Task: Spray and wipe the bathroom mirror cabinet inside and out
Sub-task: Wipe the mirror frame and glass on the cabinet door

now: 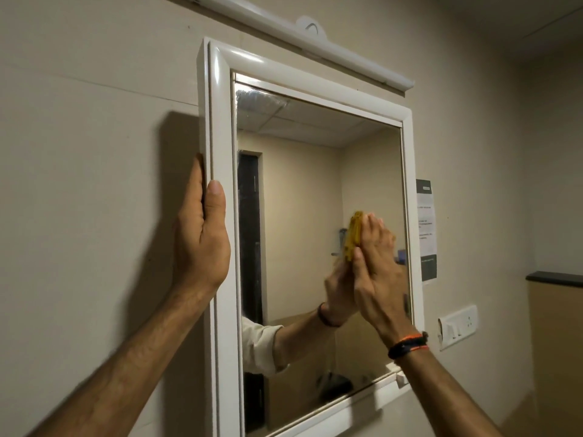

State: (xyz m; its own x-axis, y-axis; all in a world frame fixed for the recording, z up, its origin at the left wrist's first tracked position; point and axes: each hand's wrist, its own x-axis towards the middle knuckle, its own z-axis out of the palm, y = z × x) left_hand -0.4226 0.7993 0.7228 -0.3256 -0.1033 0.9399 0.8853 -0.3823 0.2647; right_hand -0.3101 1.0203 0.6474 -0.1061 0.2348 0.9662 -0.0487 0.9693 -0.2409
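The white-framed mirror cabinet (pixel 217 121) hangs on the beige wall with its door closed. My left hand (pixel 202 234) holds the frame's left edge, thumb on the front and fingers behind the side. My right hand (pixel 375 266) presses a yellow cloth (pixel 353 238) flat against the mirror glass (pixel 299 190) at the right middle, fingers straight. A hazy smeared patch shows at the glass's top left corner. No spray bottle is in view.
A white tube light (pixel 315 39) runs above the cabinet. A paper notice (pixel 426 228) is stuck on the wall right of the frame, with a white switch plate (pixel 457 326) below it. A dark ledge (pixel 555 279) juts out at far right.
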